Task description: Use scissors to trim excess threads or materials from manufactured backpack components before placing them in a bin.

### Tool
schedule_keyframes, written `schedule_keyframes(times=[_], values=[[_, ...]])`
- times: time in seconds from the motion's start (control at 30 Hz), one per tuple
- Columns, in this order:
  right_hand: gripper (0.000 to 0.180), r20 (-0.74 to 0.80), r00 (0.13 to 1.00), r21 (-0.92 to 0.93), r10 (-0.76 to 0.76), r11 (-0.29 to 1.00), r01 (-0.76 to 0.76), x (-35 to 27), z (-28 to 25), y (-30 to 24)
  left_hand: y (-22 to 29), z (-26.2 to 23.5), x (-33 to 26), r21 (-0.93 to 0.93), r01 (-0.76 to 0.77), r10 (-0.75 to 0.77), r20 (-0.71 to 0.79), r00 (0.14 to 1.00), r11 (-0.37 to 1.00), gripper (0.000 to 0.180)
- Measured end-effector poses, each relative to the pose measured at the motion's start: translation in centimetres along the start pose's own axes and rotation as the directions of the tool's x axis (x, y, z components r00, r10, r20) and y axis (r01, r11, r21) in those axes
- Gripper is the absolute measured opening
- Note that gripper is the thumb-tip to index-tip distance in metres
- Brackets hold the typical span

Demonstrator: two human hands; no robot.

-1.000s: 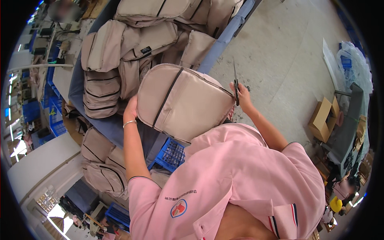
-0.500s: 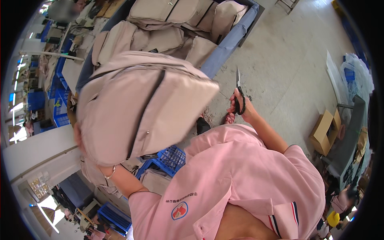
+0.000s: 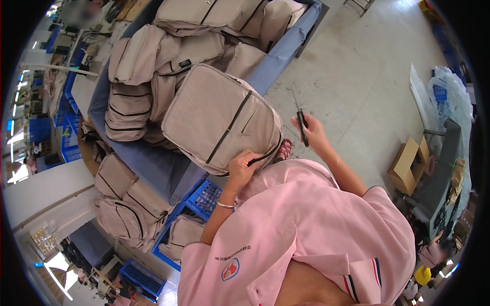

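Note:
A beige backpack (image 3: 209, 112) with dark zip lines lies tilted in front of me, over the near side of the blue-lined bin. My left hand (image 3: 242, 168) is closed on the black strap or handle at the backpack's near end. Off to the right, clear of the bag, my right hand (image 3: 312, 133) grips black-handled scissors (image 3: 302, 126), their blades pointing away from me. The blades are blurred, so whether they are parted I cannot tell.
The bin (image 3: 286, 56) holds several more beige backpacks (image 3: 135, 56). Further bags (image 3: 127, 204) are piled at the left beside a blue plastic crate (image 3: 204, 198). On the right stand an open cardboard box (image 3: 406, 166) and clear plastic wrapping (image 3: 451, 92).
The backpack has swung right and turned, showing its other end towards me. My left hand has moved from its left side to the strap. The scissors have dropped slightly towards me.

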State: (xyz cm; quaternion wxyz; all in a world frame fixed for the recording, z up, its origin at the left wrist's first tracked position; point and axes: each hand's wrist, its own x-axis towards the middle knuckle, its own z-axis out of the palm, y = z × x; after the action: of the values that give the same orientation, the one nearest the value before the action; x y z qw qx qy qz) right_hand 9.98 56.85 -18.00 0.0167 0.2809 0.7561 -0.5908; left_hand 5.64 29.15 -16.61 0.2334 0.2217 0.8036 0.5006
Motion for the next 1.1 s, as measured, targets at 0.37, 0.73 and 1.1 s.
schedule_keyframes(times=[0.37,0.73,1.1], values=[[0.076,0.139,0.975,-0.652,-0.172,0.726,0.221,4.5,3.4,-3.6,-2.4,1.0,-1.0,0.018,0.027,-0.029,0.127,0.991,0.999,0.02],[0.078,0.22,0.954,-0.683,-0.202,0.666,0.298,6.0,5.6,-5.7,-2.1,0.0,-1.5,0.002,0.056,-0.056,0.202,0.978,0.998,0.019],[0.07,0.128,0.973,-0.688,-0.191,0.689,0.226,4.4,6.9,-5.0,-3.3,0.1,-1.9,-0.055,0.046,-0.034,0.203,0.979,0.997,0.019]])
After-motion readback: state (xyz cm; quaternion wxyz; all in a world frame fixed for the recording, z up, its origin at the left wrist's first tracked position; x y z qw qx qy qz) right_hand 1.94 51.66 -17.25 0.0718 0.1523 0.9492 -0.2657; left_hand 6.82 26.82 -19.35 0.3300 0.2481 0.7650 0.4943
